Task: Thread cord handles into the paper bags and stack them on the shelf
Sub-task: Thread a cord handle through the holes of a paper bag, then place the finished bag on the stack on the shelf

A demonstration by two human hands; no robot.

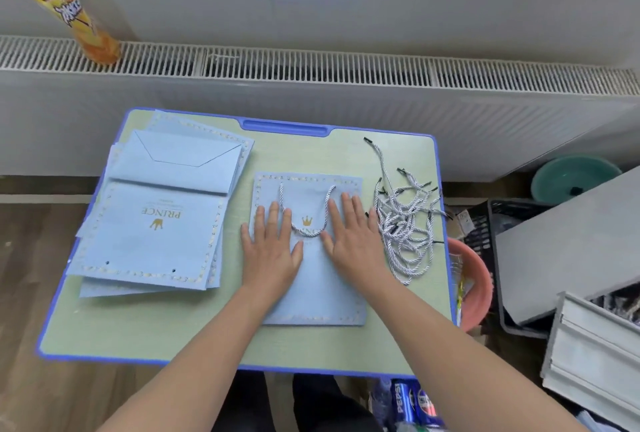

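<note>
A flat light-blue paper bag (pixel 322 296) with a gold crown lies in the middle of the small table (pixel 166 334). A grey-white twisted cord handle (pixel 304 223) hangs in a loop from its top edge down over the print. My left hand (pixel 272 248) and my right hand (pixel 353 234) press flat on the bag, fingers straight, one on each side of the loop. A stack of flat blue bags (pixel 156 223) lies at the left. Several loose cords (pixel 405 220) with black tips lie in a heap at the right.
A white radiator (pixel 311 85) runs behind the table, with an orange drink bottle (pixel 65 8) on its left end. To the right are a pink basin (pixel 474 282), a black crate (pixel 485 230), a teal bowl (pixel 571 178) and grey boards (pixel 571 244). Pepsi bottles (pixel 412 400) stand below.
</note>
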